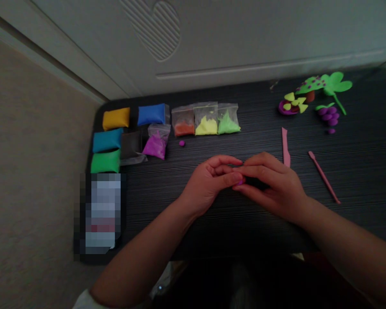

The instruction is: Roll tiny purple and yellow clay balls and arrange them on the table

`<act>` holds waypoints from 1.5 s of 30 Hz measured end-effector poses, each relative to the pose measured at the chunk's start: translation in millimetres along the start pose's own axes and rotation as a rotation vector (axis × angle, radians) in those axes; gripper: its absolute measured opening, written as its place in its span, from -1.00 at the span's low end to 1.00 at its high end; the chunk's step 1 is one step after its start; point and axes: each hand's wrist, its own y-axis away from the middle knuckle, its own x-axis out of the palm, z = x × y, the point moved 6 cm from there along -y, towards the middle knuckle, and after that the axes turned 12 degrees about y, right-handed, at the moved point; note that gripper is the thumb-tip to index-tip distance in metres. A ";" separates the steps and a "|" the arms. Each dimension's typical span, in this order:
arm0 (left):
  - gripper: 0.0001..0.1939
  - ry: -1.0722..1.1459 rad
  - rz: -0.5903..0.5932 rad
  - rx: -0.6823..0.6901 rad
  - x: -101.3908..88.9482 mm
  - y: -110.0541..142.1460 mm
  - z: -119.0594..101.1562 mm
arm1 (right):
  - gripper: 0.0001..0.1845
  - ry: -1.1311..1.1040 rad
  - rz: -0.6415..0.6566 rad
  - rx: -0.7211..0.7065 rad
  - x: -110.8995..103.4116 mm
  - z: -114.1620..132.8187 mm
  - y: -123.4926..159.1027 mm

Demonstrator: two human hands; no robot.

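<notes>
My left hand point(209, 182) and my right hand point(270, 182) meet over the middle of the dark table point(180, 206). Their fingertips pinch together on a small piece of purple clay point(240, 182), which shows only as a sliver between the fingers. Both hands are closed around it. A tiny purple clay ball point(182, 143) lies loose on the table behind my left hand.
Clay packs sit at the back left: yellow point(116, 118), blue point(151, 114), teal point(107, 140), green point(105, 162), plus bags of purple point(156, 143), orange point(184, 122), yellow-green clay. Two pink modelling tools point(286, 146) point(324, 177) lie right. Clay figures point(321, 96) stand back right. A blurred object point(101, 214) lies front left.
</notes>
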 end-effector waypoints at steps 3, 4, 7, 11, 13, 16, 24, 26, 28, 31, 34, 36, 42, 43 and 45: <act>-0.79 0.003 0.018 0.050 3.1 1.6 -3.0 | -0.77 0.004 -0.013 0.025 -2.1 -2.1 -0.1; -0.75 0.015 0.031 0.053 4.6 2.1 -3.3 | -0.80 0.012 -0.027 0.038 -3.6 -3.5 0.0; -0.70 0.029 0.067 0.019 7.7 2.8 -1.1 | -0.87 0.054 -0.096 0.077 -8.5 -7.8 0.7; -0.67 0.016 0.065 -0.018 5.9 1.4 2.0 | -0.82 0.079 -0.070 0.051 -4.2 -7.3 0.4; -0.68 0.008 0.033 0.001 3.0 0.3 0.8 | -0.70 0.080 -0.035 0.017 -0.2 -4.9 0.4; -0.69 -0.004 -0.011 0.034 0.1 -0.7 -2.0 | -0.56 0.059 -0.015 0.001 0.9 -2.5 1.3; -0.85 0.067 -0.048 0.128 -2.9 -1.8 -12.0 | -0.52 0.088 -0.062 0.107 -9.3 -7.4 3.0; -0.77 0.079 -0.042 0.126 -2.3 -1.7 -12.4 | -0.54 0.081 -0.071 0.122 -9.0 -8.8 2.9; -0.75 0.069 -0.057 0.116 -2.9 -1.6 -12.0 | -0.56 0.072 -0.070 0.130 -7.7 -9.5 2.7; -0.83 0.094 -0.074 0.057 -3.2 -1.7 -8.2 | -0.60 0.066 -0.070 0.136 -6.6 -10.0 2.6; -0.78 0.160 -0.034 0.002 1.1 -1.7 -5.5 | -0.61 0.066 -0.082 0.137 -7.0 -10.4 2.6; -0.70 0.179 -0.004 -0.003 4.2 -1.5 -6.2 | -0.61 0.069 -0.093 0.131 -7.6 -10.4 2.4; -0.83 -0.008 -0.039 0.001 -1.3 -0.4 -6.6 | -0.62 0.078 -0.106 0.127 -8.8 -10.5 1.7; -0.86 -0.068 -0.044 0.008 -2.3 -0.2 -6.6 | -0.62 0.079 -0.104 0.126 -8.7 -10.3 1.7; -0.75 -0.160 -0.051 0.041 -2.7 0.0 -7.9 | -0.63 0.081 -0.101 0.123 -8.7 -9.8 1.7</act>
